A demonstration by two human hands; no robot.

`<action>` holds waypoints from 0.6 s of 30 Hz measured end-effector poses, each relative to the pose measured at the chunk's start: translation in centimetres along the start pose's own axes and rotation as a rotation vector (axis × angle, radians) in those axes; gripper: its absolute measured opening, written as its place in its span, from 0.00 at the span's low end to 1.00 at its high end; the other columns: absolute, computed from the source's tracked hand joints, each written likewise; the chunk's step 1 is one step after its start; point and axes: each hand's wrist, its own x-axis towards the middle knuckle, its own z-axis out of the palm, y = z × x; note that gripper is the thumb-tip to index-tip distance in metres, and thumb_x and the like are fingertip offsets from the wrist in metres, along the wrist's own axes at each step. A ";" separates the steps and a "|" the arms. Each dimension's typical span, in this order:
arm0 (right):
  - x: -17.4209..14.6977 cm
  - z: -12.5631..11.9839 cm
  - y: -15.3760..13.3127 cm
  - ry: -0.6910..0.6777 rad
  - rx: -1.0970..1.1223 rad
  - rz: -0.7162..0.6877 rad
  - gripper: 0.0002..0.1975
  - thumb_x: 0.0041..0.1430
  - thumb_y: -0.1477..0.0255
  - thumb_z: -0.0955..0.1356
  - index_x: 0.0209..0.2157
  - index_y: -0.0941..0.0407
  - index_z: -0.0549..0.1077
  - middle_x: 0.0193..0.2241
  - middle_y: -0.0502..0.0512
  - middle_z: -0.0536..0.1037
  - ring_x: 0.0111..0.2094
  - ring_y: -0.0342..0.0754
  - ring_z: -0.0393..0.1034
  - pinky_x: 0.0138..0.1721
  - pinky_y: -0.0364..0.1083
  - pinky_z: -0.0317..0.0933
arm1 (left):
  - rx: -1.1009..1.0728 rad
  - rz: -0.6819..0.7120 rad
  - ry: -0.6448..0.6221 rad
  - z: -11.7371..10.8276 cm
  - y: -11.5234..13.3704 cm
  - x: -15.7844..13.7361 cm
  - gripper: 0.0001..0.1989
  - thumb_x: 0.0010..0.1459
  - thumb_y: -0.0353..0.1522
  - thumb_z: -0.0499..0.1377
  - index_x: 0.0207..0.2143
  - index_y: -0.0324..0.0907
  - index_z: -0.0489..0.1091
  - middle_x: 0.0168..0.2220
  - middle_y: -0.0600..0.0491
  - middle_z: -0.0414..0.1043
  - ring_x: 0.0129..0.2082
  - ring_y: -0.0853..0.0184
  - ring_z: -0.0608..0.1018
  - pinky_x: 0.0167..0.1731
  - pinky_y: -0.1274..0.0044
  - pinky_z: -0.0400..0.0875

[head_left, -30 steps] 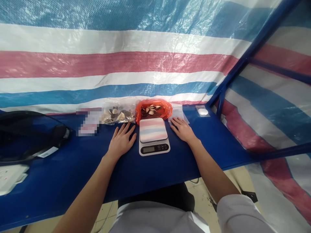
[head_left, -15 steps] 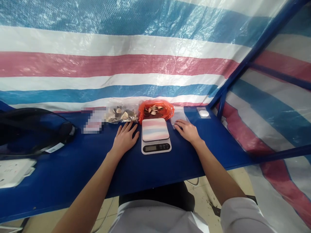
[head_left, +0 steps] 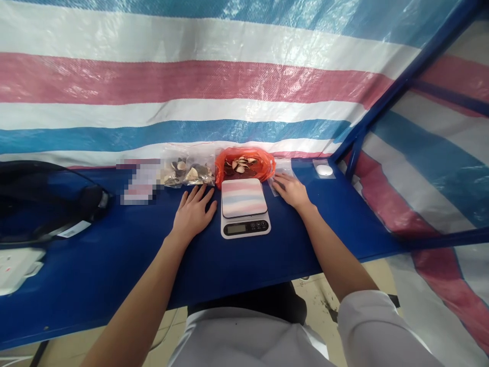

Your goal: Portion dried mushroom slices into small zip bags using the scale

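My left hand [head_left: 194, 213] lies flat on the blue table [head_left: 244, 265], fingers spread, just in front of two clear bags of dried slices [head_left: 198, 174]. Between my hands sits a white digital kitchen scale [head_left: 245, 206]; its plate mirrors the striped sheet and bears nothing. Behind the scale is an orange-red plastic bag [head_left: 263, 162], its mouth open, with pale dried slices [head_left: 241, 164] inside. My right hand [head_left: 291, 189] rests with its fingers stretched over a clear plastic bag [head_left: 283, 167], partly covering it. Neither hand grips anything.
A white oval object [head_left: 324, 170] lies on a clear bag at the back right. On the left are a blurred-out paper [head_left: 140, 183], a black headband-like device [head_left: 95, 201] and a white power strip [head_left: 17, 267]. A striped plastic sheet [head_left: 191, 81] and blue frame bars [head_left: 385, 97] enclose the table.
The view has tilted slightly downward, so the table things sit a little higher in the picture. Both hands keep nearly the same places beside the scale.
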 end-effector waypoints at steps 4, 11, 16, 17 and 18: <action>-0.2 -0.4 -0.2 0.050 0.011 0.053 0.13 0.68 0.66 0.66 0.47 0.47 0.81 0.53 0.49 0.81 0.58 0.53 0.73 0.57 0.52 0.69 | -0.001 -0.004 0.000 0.1 0.0 0.0 0.26 0.68 0.38 0.48 0.63 0.40 0.68 0.68 0.43 0.61 0.69 0.50 0.63 0.68 0.55 0.53; -0.4 -0.5 -0.1 0.122 0.011 0.120 0.13 0.67 0.64 0.66 0.46 0.45 0.81 0.50 0.48 0.82 0.49 0.54 0.79 0.48 0.49 0.73 | -0.016 -0.005 -0.005 0.1 0.0 0.0 0.26 0.68 0.39 0.48 0.63 0.39 0.68 0.68 0.43 0.61 0.69 0.49 0.62 0.69 0.55 0.52; -0.4 -0.5 0.2 0.194 0.091 0.141 0.13 0.66 0.65 0.66 0.45 0.49 0.83 0.46 0.53 0.84 0.48 0.55 0.80 0.51 0.50 0.71 | -0.022 -0.014 -0.016 0.1 0.1 0.2 0.26 0.68 0.39 0.49 0.64 0.41 0.68 0.68 0.43 0.61 0.69 0.49 0.62 0.68 0.55 0.53; -0.4 -0.6 0.2 0.213 0.120 0.139 0.14 0.66 0.65 0.66 0.44 0.51 0.83 0.46 0.54 0.84 0.48 0.56 0.80 0.51 0.50 0.71 | -0.025 -0.017 -0.017 0.1 0.1 0.2 0.26 0.68 0.39 0.49 0.63 0.40 0.68 0.68 0.43 0.61 0.69 0.49 0.63 0.68 0.55 0.53; -0.4 -0.7 0.2 0.233 0.150 0.136 0.14 0.65 0.65 0.66 0.44 0.51 0.83 0.45 0.55 0.85 0.47 0.56 0.80 0.51 0.50 0.71 | -0.029 -0.020 -0.018 0.0 0.1 0.2 0.26 0.68 0.39 0.49 0.63 0.40 0.68 0.68 0.43 0.62 0.69 0.49 0.63 0.68 0.55 0.53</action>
